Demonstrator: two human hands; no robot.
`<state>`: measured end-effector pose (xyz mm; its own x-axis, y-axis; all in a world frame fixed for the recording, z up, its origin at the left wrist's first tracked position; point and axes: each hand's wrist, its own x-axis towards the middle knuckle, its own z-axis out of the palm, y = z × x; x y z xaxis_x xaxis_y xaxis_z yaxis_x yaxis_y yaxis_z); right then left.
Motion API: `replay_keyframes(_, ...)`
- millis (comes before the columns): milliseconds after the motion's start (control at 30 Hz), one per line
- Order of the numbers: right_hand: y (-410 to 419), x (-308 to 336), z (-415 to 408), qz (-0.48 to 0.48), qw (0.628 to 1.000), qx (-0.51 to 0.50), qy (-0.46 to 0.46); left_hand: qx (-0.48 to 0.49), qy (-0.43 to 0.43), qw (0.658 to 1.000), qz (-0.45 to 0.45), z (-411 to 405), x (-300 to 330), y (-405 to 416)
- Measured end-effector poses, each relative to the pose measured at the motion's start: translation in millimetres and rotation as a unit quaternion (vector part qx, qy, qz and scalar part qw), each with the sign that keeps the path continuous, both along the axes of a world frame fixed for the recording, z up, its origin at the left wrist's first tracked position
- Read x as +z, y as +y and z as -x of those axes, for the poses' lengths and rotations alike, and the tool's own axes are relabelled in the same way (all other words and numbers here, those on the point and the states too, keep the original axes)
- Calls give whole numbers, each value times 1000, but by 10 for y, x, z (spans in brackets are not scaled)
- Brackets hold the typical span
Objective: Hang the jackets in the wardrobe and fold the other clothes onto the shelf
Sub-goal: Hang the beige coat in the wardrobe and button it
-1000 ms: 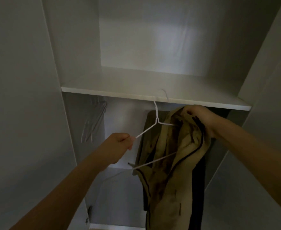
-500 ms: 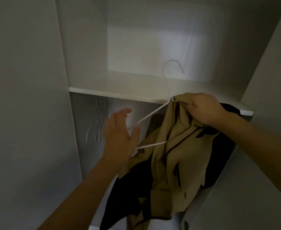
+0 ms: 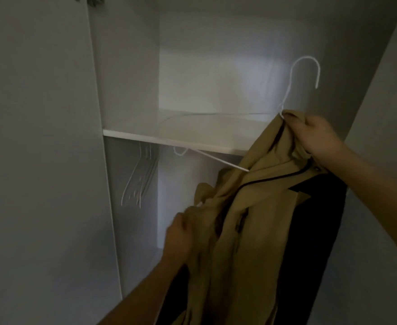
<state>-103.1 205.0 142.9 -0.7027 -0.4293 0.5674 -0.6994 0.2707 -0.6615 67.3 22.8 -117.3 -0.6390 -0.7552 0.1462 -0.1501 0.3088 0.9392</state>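
A tan jacket with a dark lining hangs from a white wire hanger in front of the open white wardrobe. My right hand grips the jacket's collar together with the hanger's neck, up at the level of the shelf. The hook stands free above that hand. My left hand, blurred, grips the jacket's left shoulder fabric lower down. One hanger arm sticks out of the cloth toward the left.
Several bare white hangers hang under the shelf at the wardrobe's left side. A white side panel stands at the left and another white panel at the right.
My left hand let go of the hanger arm, opened, then took hold of the jacket's shoulder. My right hand carried jacket and hanger up and to the right, clear of the rail.
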Motion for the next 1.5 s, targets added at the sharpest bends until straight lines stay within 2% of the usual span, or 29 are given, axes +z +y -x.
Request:
replay_keyframes(67, 124, -77, 50, -17, 1000, 6, 8, 63, 19, 993, -97, 11, 342, -419)
replay_keyframes(133, 214, -202, 74, -77, 996, -1, 43, 40, 71, 963, -255, 38, 813, -751)
replay_keyframes(200, 276, -321, 106, -154, 984, -15, 87, -5, 99, 938, -332, 18, 1252, -978)
replay_keyframes(367, 289, -516, 195, -263, 950, -62, 156, -17, 86, 962, -258, -116, 2203, -1010)
replay_keyframes(467, 134, -546, 87, -253, 951, -82, 155, -60, 117, 963, -233, -17, 2482, -588)
replay_keyframes(567, -121, -524, -74, -205, 971, -52, 109, -113, 95, 969, -199, 202, 2465, -19)
replay_keyframes(667, -263, -436, -141, -151, 988, -19, 25, -216, 60, 969, -101, 274, 2301, 280)
replay_keyframes(700, -267, -402, -140, -124, 992, -5, -10, -248, 45, 968, 2, 242, 2254, 261)
replay_keyframes(733, -255, -372, -142, -92, 994, 12, -48, -247, 19, 958, 147, 191, 2234, 185)
replay_keyframes(767, -240, -349, -148, -59, 994, 32, -90, -212, -10, 937, 277, 145, 2225, 88)
replay_keyframes(800, -233, -333, -158, -27, 990, 53, -131, -167, -38, 915, 365, 108, 2222, -13)
replay_keyframes(867, -247, -322, -168, 20, 977, 86, -194, -140, -91, 904, 394, 34, 2228, -159)
replay_keyframes(967, -328, -324, -198, 31, 968, 90, -231, -171, -106, 880, 431, 2, 2101, -314)
replay_keyframes(1000, -361, -327, -206, 22, 968, 86, -235, -192, -92, 885, 415, -17, 2070, -346)
replay_keyframes(1100, -460, -341, -225, -10, 965, 93, -245, -246, -32, 929, 276, -27, 2015, -436)
replay_keyframes(1267, -643, -520, -289, -43, 958, 142, -245, -301, 24, 951, 63, -130, 1979, -434)
replay_keyframes(1433, -668, -870, -269, -2, 897, 281, -341, -246, -8, 969, -34, -313, 1765, -609)
replay_keyframes(1500, -697, -977, -243, -71, 881, 318, -344, -234, -35, 971, -45, -363, 1626, -673)
